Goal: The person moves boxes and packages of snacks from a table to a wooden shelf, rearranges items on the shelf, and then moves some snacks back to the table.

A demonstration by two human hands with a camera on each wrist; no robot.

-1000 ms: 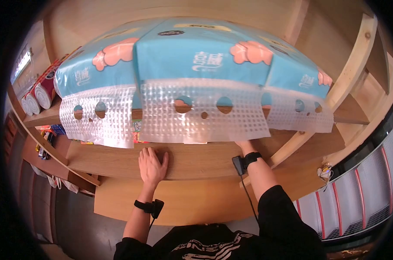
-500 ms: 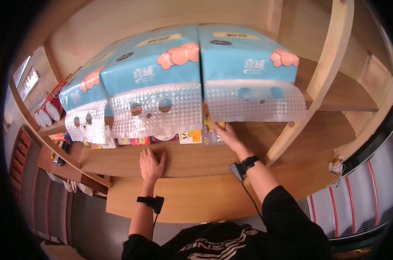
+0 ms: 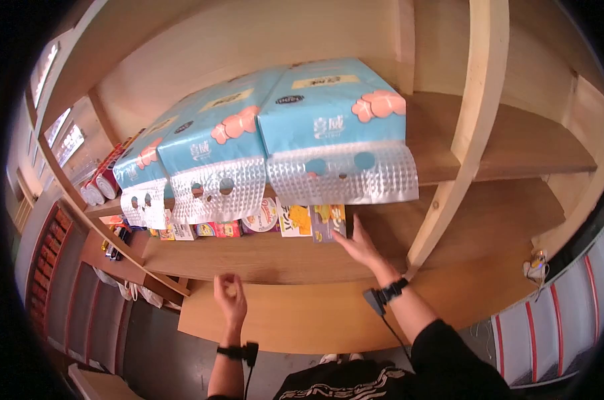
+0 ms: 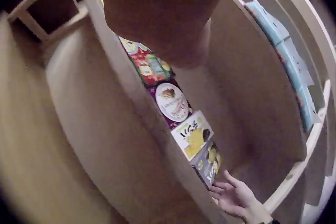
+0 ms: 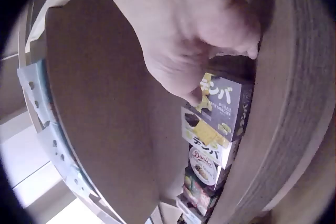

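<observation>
Wood shelving: open-front unit with a slanted upright between bays. Two boards matter, the upper shelf and the lower shelf.
Upper shelf load: three blue tissue packs sit side by side, flush to the front edge. Red cans are at the far left, ends facing out.
Flaps: clear punched carry flaps hang off each pack over the board edge, since the packs sit that far forward. They partly screen the bay below.
Lower shelf load: one row of snack boxes, upright with printed faces out. That way the labels read from the front, I judge.
Grey-purple box: right end of that row, upright, just under the rightmost pack's flap, against the next box in the row.
Right hand: reaches into the lower bay with fingers straight and spread, tips at the grey-purple box's front. Nothing is wrapped round the box. A flat reach suits the low gap under the flaps.
Left hand: raised in front of the lower shelf and off the boards, fingers loosely curled, holding nothing.
Hands: well apart.
</observation>
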